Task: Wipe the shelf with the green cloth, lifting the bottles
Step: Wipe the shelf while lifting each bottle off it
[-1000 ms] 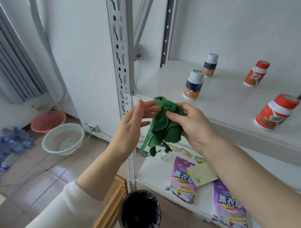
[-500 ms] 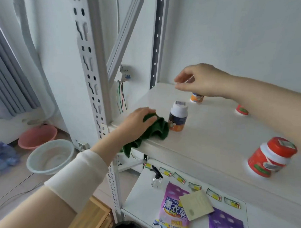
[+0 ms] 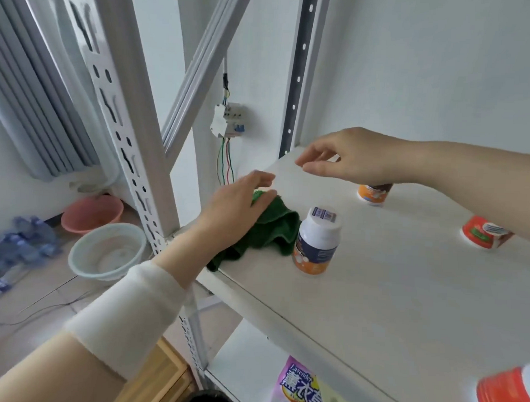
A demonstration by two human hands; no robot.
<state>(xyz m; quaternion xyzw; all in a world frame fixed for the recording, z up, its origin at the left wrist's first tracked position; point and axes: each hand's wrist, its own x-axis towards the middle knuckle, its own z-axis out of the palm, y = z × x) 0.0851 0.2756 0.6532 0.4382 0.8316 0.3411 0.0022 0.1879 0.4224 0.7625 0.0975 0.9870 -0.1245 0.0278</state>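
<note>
- The green cloth (image 3: 267,231) lies bunched at the near left corner of the shelf (image 3: 389,295), one end hanging over the front edge.
- The left hand (image 3: 238,204) rests palm down on the left part of the cloth, fingers extended and spread loosely; it presses the cloth flat and does not pinch it.
- The near white-capped bottle (image 3: 316,240) stands upright just right of the cloth, with the cloth's edge touching or nearly touching its base.
- The right hand (image 3: 348,157) hovers above the far white-capped bottle (image 3: 373,194), which stands at the far side of the shelf and is partly hidden by the hand. Thumb and fingers are curled with a narrow gap between them. The hand holds nothing.
- Compared with half a second ago: the left hand has slid farther along the shelf, so more of the cloth now lies on the surface. The right hand stays above the far bottle with its fingers parted slightly more.
- A red-capped bottle (image 3: 485,234) stands to the far right; another red-capped bottle (image 3: 509,393) sits at the near right edge of the view.
</note>
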